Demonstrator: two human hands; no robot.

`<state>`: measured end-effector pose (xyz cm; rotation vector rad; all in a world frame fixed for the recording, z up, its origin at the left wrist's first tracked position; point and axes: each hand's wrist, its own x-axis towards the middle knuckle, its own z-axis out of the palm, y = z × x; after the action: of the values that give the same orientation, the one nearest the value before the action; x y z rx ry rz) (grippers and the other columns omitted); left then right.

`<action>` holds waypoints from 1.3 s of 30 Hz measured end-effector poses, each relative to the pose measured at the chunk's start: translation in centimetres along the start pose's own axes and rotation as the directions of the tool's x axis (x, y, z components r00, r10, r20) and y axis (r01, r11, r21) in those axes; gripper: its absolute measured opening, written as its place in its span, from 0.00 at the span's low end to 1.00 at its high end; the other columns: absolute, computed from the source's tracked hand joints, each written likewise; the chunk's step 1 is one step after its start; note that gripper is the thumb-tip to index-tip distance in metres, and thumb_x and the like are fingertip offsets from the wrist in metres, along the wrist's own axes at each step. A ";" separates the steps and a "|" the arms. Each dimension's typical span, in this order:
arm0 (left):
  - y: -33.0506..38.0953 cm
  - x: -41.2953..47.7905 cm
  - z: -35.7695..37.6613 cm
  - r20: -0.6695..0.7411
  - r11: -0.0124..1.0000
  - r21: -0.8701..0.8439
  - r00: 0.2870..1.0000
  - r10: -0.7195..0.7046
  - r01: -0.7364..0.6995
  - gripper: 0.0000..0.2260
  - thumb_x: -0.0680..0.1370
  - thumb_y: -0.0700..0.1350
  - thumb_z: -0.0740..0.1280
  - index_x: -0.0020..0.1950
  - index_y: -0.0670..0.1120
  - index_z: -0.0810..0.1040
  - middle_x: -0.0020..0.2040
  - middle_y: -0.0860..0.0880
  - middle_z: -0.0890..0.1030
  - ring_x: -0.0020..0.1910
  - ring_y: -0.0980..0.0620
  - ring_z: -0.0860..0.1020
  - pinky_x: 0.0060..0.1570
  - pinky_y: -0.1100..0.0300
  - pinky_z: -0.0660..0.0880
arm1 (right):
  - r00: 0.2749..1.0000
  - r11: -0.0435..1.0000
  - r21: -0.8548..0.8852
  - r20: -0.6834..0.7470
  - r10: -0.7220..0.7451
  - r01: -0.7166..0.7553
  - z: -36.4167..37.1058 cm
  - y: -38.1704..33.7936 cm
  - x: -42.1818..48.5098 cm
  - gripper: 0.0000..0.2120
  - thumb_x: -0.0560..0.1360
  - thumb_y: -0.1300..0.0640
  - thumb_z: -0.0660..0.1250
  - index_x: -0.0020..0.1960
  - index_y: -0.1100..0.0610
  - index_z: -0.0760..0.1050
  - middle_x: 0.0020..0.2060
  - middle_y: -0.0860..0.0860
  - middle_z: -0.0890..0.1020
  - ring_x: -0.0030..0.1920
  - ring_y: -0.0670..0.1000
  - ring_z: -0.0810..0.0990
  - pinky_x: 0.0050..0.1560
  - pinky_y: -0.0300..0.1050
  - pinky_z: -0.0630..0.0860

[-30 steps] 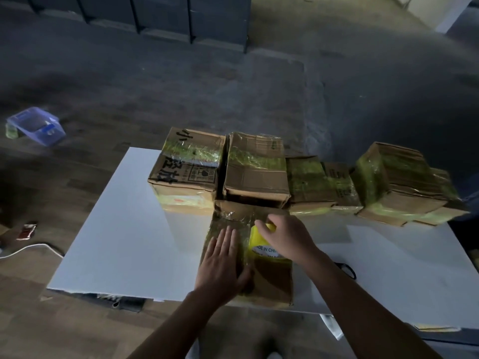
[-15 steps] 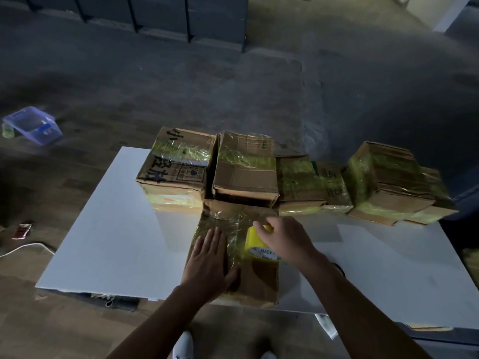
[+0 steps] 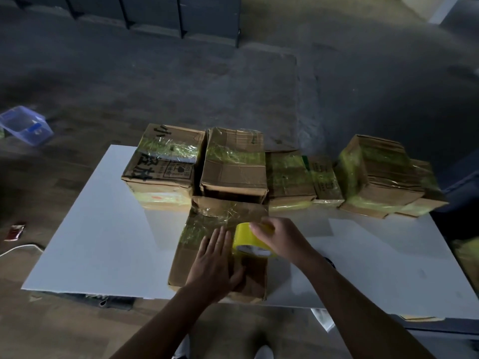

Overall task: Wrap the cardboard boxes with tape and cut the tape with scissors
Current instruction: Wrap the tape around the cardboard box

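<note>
A cardboard box (image 3: pixel 207 224) lies at the near edge of the white table (image 3: pixel 98 229), with shiny tape across its far half. My left hand (image 3: pixel 213 263) presses flat on the box top, fingers straight. My right hand (image 3: pixel 281 238) grips a yellow tape roll (image 3: pixel 245 240) standing on the box just right of my left fingers. A dark loop, perhaps the scissors' handle (image 3: pixel 330 261), peeks out behind my right wrist; the rest is hidden.
Several taped cardboard boxes (image 3: pixel 233 164) stand in a row along the table's far edge, with a stack (image 3: pixel 381 174) at the right. On the floor to the left lie a blue plastic bin (image 3: pixel 24 128), a white cable (image 3: pixel 18 251) and a small red packet (image 3: pixel 14 231).
My right hand has drawn the tape roll toward me along the box top. My left hand stays pressed flat on the box. The view has shifted slightly.
</note>
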<state>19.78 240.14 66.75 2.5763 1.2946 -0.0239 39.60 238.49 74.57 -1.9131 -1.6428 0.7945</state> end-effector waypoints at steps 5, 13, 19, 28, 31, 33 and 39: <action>0.2 0.1 -0.5 0.063 0.998 0.054 0.998 -0.016 0.013 0.40 0.77 0.67 0.44 0.78 0.41 0.41 0.79 0.42 0.40 0.77 0.46 0.37 0.74 0.49 0.36 | 0.987 0.969 -0.243 -0.141 -0.075 0.039 -2.0 1.0 -0.6 0.24 0.76 0.47 0.67 0.27 0.48 0.58 0.22 0.44 0.59 0.27 0.51 0.64 0.33 0.42 0.61; 5.2 1.9 0.2 0.101 0.999 0.034 0.995 -0.025 0.021 0.47 0.73 0.72 0.46 0.77 0.40 0.35 0.78 0.40 0.37 0.77 0.43 0.35 0.74 0.41 0.39 | 0.989 0.991 -0.135 -0.138 -0.043 0.024 -1.7 1.1 -0.7 0.19 0.78 0.45 0.64 0.32 0.53 0.67 0.24 0.46 0.67 0.27 0.47 0.68 0.31 0.41 0.62; 5.1 1.7 0.7 0.085 0.997 0.044 0.995 -0.060 0.057 0.49 0.69 0.73 0.43 0.78 0.40 0.39 0.78 0.41 0.38 0.77 0.45 0.35 0.74 0.43 0.37 | 0.987 0.996 0.006 -0.138 -0.085 0.087 -2.4 2.2 -1.7 0.21 0.77 0.50 0.67 0.28 0.53 0.64 0.24 0.48 0.66 0.27 0.49 0.66 0.30 0.46 0.65; 8.2 2.3 0.4 0.166 0.975 0.106 0.963 -0.212 0.197 0.43 0.77 0.64 0.51 0.72 0.35 0.31 0.75 0.35 0.33 0.75 0.36 0.34 0.69 0.34 0.35 | 0.976 0.962 -0.253 -0.211 0.048 -0.102 -2.3 8.6 -3.2 0.26 0.74 0.49 0.69 0.26 0.51 0.57 0.21 0.46 0.61 0.28 0.53 0.66 0.33 0.41 0.60; 10.3 2.4 0.9 0.182 0.955 0.131 0.940 -0.288 0.267 0.38 0.80 0.57 0.51 0.68 0.33 0.29 0.75 0.32 0.36 0.74 0.30 0.36 0.69 0.30 0.43 | 0.977 0.967 -0.207 -0.182 0.110 -0.147 -0.9 9.7 -3.0 0.20 0.75 0.47 0.67 0.28 0.53 0.67 0.26 0.53 0.72 0.32 0.55 0.73 0.35 0.41 0.62; 10.9 2.4 1.1 0.186 0.945 0.140 0.929 -0.319 0.296 0.38 0.80 0.57 0.52 0.68 0.33 0.29 0.74 0.31 0.35 0.74 0.29 0.37 0.68 0.29 0.44 | 0.975 0.965 -0.183 -0.154 0.162 -0.190 -0.4 9.9 -2.9 0.16 0.75 0.45 0.66 0.37 0.57 0.77 0.35 0.57 0.80 0.40 0.58 0.78 0.37 0.42 0.65; 11.1 2.8 1.0 0.211 0.949 0.123 0.926 -0.312 0.291 0.40 0.79 0.50 0.58 0.76 0.44 0.30 0.73 0.30 0.34 0.72 0.26 0.35 0.66 0.27 0.42 | 0.938 0.926 -0.160 0.009 0.348 -0.342 0.7 10.1 -2.1 0.21 0.77 0.39 0.58 0.52 0.54 0.79 0.47 0.54 0.83 0.49 0.56 0.81 0.46 0.45 0.73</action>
<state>30.31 235.78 67.87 2.3306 1.6147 -0.4316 45.98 234.82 67.31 -2.3546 -1.4427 0.8598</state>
